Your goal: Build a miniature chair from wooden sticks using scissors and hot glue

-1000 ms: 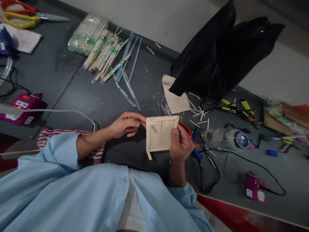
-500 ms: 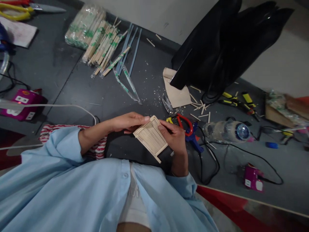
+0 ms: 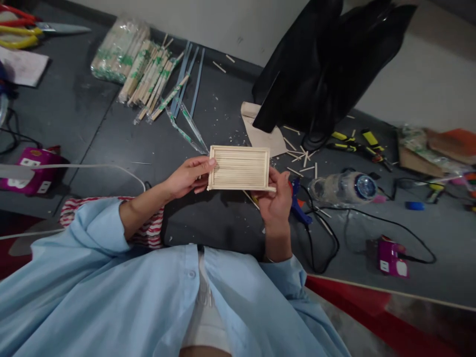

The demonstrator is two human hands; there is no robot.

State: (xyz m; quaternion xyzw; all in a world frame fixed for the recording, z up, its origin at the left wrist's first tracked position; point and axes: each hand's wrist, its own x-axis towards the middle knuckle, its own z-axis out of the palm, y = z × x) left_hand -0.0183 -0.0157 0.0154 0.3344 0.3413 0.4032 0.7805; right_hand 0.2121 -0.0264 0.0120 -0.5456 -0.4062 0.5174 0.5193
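Note:
Between my two hands is a flat rectangular panel of wooden sticks (image 3: 241, 168), laid side by side with a raised stick border. Its face is turned up toward me. My left hand (image 3: 193, 176) grips the left short edge, thumb on top and fingers beneath. At the lower right corner, where one stick end juts out, my right hand (image 3: 275, 196) holds the panel from below and the side. Behind that hand lies a blue glue gun (image 3: 298, 203), partly hidden.
Paper-wrapped chopsticks (image 3: 152, 82) and a plastic pack of them (image 3: 119, 52) lie at the back left. A black bag (image 3: 297, 74) stands at the back. Cut stick pieces (image 3: 305, 157), a plastic bottle (image 3: 342, 187), pliers (image 3: 359, 148) and a purple adapter (image 3: 393, 258) are on the right.
The stick panel has turned from a slanted pose to nearly level and lifted slightly away from me. My right hand has shifted to its lower right corner.

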